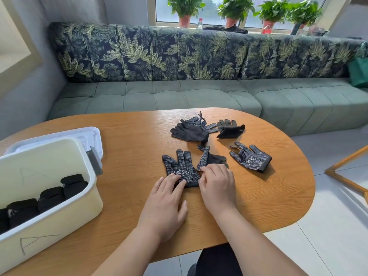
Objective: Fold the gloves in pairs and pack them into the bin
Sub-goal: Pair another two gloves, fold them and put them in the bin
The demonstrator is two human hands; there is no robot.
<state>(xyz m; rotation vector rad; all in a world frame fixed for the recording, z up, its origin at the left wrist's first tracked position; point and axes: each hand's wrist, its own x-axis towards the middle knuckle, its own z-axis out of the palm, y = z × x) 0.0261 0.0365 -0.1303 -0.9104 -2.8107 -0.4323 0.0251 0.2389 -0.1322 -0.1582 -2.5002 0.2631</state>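
A wooden table carried a white bin at its left, with rolled black pairs inside. The left hand and right hand lay flat, side by side, pressing a dotted glove; other gloves lay loose beyond.

Bin at table's left — folded gloves inside, loose gloves right of it.

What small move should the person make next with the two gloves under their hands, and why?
Probably lay the crumpled glove flat onto the dotted glove, so they stack as a pair. The left hand presses the dotted glove flat, the right hand rests on the crumpled one beside it, and the bin already holds folded bundles.
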